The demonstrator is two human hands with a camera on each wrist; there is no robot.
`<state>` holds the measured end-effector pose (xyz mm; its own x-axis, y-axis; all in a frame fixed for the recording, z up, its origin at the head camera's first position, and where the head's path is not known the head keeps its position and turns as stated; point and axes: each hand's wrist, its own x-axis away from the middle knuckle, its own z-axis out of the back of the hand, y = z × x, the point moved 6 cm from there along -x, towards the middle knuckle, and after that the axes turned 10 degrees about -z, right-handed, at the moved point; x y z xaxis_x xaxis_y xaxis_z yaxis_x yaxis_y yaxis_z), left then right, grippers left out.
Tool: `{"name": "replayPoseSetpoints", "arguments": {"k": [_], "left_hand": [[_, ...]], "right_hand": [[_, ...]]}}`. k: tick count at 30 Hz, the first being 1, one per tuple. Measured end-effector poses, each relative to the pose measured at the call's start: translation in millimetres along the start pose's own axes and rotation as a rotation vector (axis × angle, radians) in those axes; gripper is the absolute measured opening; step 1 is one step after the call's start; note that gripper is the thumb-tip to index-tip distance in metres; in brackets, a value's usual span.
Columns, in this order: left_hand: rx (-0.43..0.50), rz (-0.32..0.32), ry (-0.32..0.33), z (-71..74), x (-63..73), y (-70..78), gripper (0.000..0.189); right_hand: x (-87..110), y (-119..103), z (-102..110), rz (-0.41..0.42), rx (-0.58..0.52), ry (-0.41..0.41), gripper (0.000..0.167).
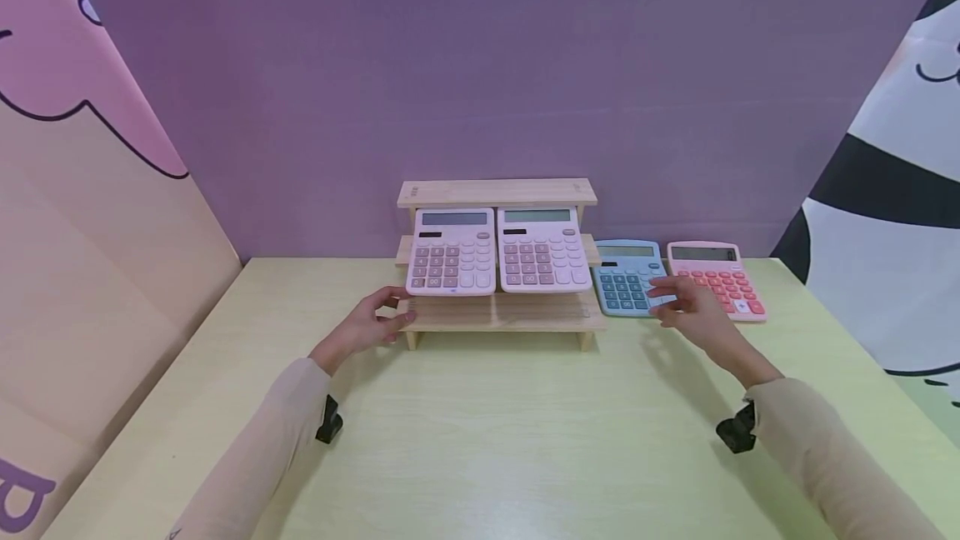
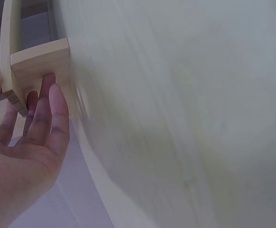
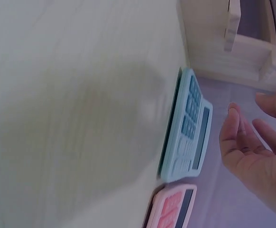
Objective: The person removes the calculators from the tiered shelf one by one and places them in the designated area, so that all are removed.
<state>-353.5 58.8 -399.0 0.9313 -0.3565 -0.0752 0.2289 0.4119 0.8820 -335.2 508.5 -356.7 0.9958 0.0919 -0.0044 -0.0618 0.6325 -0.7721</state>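
Observation:
A wooden tiered shelf [image 1: 502, 317] stands on the table, and two pale pink calculators [image 1: 452, 252] lean side by side on it. My left hand [image 1: 367, 322] grips the left end of its lowest board, the thumb on one side and fingers on the other, as the left wrist view shows. A blue calculator [image 1: 628, 252] lies right of the shelf, with a pink calculator [image 1: 703, 255] with red-pink keys beyond it. Over the blue one hovers my right hand [image 1: 697, 315], fingers loosely bent and holding nothing. In the right wrist view the blue calculator [image 3: 188, 128] is apart from the fingers.
The pale wood-look table [image 1: 487, 432] extends in front of the shelf. A purple backdrop [image 1: 510, 90] rises behind it, with cartoon-printed panels on both sides. Black straps [image 1: 738, 427] show at the sleeve cuffs.

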Motion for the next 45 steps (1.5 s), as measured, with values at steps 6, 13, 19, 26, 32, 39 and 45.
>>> {"name": "replayPoseSetpoints", "arguments": {"k": [6,13,19,26,32,39,45], "left_hand": [[-0.006,-0.002,0.003,0.2,0.4,2.1,0.047],[-0.015,0.012,0.007,0.4,0.7,1.6,0.046],[-0.015,0.021,0.003,0.9,1.3,2.4,0.046],[-0.011,0.024,0.002,0.3,1.2,3.1,0.046],[-0.007,0.014,0.005,-1.0,0.7,2.7,0.046],[-0.004,0.011,0.008,-0.5,0.6,2.9,0.045],[-0.001,0.014,0.006,-0.2,1.3,2.9,0.046]], "right_hand": [[1.4,-15.2,-12.9,0.015,-0.041,-0.019,0.044],[3.8,-34.1,-27.1,0.024,-0.114,-0.066,0.041],[2.4,-46.8,-40.4,0.045,-0.213,-0.1,0.042],[1.6,-58.2,-51.2,0.052,-0.317,-0.111,0.043],[-1.1,-64.7,-57.1,-0.009,-0.376,-0.114,0.048],[-3.4,-71.9,-61.1,-0.062,-0.441,-0.1,0.056],[-4.0,-76.5,-62.1,-0.077,-0.455,-0.084,0.059]]}}
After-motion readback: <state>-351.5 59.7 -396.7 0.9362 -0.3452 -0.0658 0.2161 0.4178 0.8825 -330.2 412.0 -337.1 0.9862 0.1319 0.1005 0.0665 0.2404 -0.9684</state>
